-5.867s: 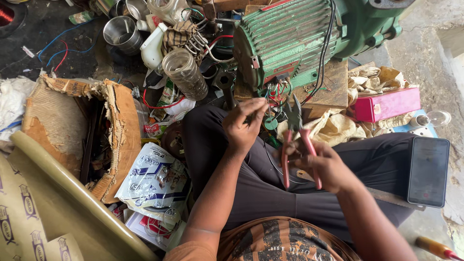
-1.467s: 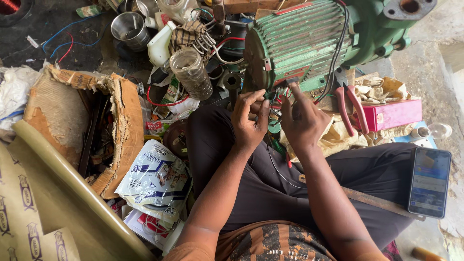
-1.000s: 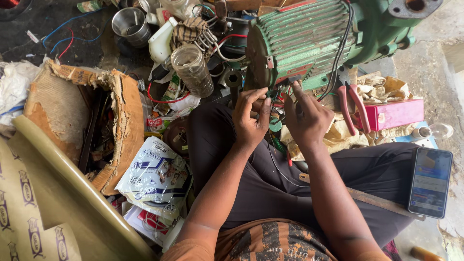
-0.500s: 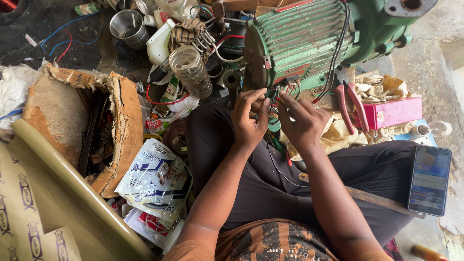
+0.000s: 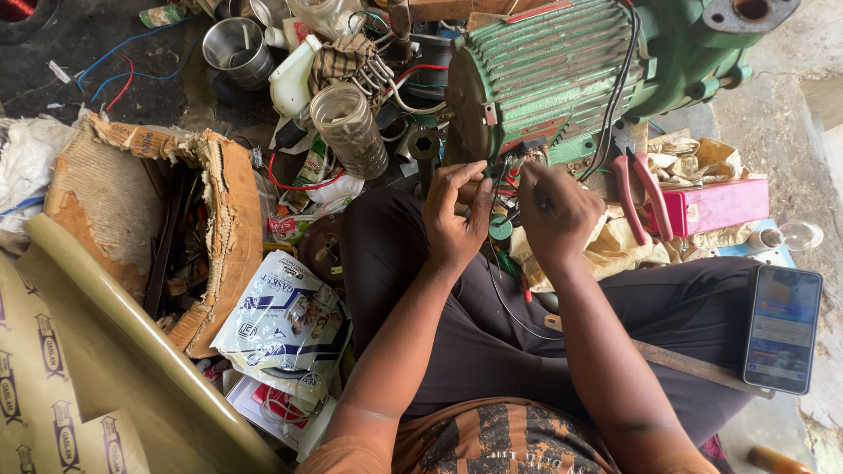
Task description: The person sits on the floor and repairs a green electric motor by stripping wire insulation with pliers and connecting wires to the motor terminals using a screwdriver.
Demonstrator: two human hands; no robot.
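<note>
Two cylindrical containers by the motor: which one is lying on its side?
The clear plastic jar, tipped over with its mouth toward the top of the picture. The steel cup farther left stands upright, its open rim facing the camera.

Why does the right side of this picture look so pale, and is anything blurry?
Head view: daylight washes out the concrete floor at right, while the top left corner stays dim; the green motor and both hands, left and right, look sharp, with soft shadows only.

One green motor [image 5: 562, 79], one red-handled pliers [image 5: 644, 189], one phone [image 5: 781, 329], one pink box [image 5: 716, 206], one steel cup [image 5: 235, 51], two hands [image 5: 457, 219]
</note>
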